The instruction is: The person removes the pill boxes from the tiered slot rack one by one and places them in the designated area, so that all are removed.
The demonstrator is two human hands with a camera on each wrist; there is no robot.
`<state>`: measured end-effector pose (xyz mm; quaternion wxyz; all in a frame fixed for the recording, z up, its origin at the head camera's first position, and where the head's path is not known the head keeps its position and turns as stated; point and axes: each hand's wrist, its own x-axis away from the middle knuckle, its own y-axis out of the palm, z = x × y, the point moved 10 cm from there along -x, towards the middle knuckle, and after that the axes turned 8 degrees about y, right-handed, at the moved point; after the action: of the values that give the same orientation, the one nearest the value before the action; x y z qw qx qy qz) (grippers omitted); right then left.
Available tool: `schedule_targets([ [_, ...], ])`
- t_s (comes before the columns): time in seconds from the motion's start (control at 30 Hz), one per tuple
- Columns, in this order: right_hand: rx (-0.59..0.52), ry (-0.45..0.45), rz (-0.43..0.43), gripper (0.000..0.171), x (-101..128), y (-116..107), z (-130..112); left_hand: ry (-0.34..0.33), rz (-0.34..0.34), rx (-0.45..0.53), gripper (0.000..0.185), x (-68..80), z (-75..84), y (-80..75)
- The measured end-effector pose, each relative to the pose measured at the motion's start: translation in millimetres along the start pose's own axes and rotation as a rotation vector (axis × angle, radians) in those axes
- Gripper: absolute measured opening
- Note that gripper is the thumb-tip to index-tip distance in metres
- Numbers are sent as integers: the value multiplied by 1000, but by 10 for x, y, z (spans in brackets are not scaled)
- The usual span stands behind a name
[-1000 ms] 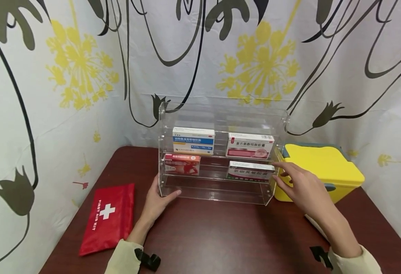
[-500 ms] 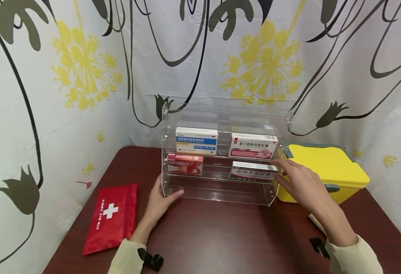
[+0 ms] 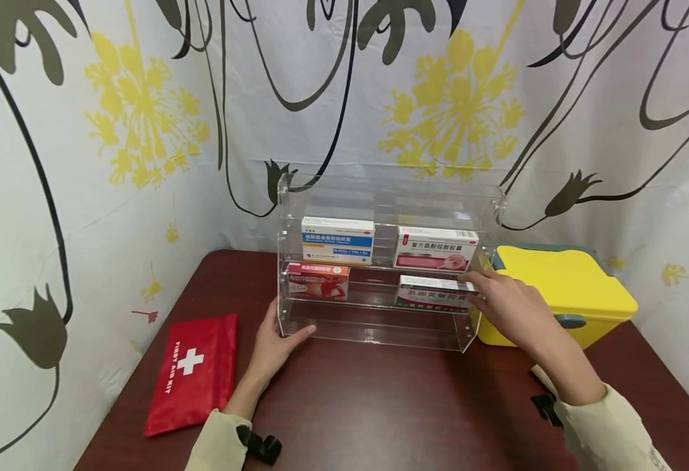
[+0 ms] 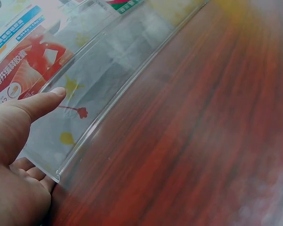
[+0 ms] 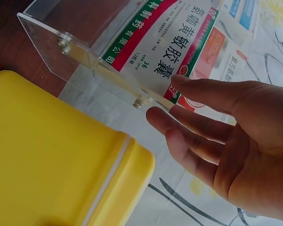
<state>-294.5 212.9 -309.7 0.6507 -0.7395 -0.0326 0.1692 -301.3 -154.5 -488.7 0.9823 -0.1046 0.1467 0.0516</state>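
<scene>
A clear acrylic rack (image 3: 370, 332) stands on the table with medicine boxes on two tiers. My left hand (image 3: 275, 347) grips its lower left corner, thumb in front and fingers beneath and behind the side panel (image 4: 61, 165). At the right end of the lower tier my right hand (image 3: 512, 307) pinches the corner of a white and green medicine box (image 5: 155, 44), the thumb on its front; the index fingertip is hidden. A red medicine box (image 3: 317, 282) lies at the left of that tier. Above are a blue and white box (image 3: 338, 242) and a white and red box (image 3: 435, 250).
A yellow lidded case (image 3: 562, 281) stands close to the rack's right side, just behind my right hand. A red first aid pouch (image 3: 191, 373) lies at the left of the dark wooden table (image 3: 391, 399). Patterned curtains (image 3: 332, 98) hang close behind.
My right hand has moved in from the rack's right edge, its thumb and index finger closing on the white and green box. The left hand keeps its hold; the view shifted slightly.
</scene>
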Motion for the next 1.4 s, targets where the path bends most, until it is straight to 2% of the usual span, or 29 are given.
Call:
schedule_targets([
  [0.13,3,-3,-10,37,-39,10,-13,-4,3,-8,92,3,-8,-6],
  [0.3,-33,-30,25,35,-62,-36,-26,2,0,-12,91,2,-3,3],
  [0.67,-91,-96,185,31,-6,-201,-88,-7,2,-19,91,7,-1,-4],
  [1.0,-182,-131,245,37,-3,-334,-132,-10,1,-16,91,5,8,-11],
  [1.4,-210,-157,303,38,-9,-510,-116,-14,1,-32,92,12,-22,-19],
])
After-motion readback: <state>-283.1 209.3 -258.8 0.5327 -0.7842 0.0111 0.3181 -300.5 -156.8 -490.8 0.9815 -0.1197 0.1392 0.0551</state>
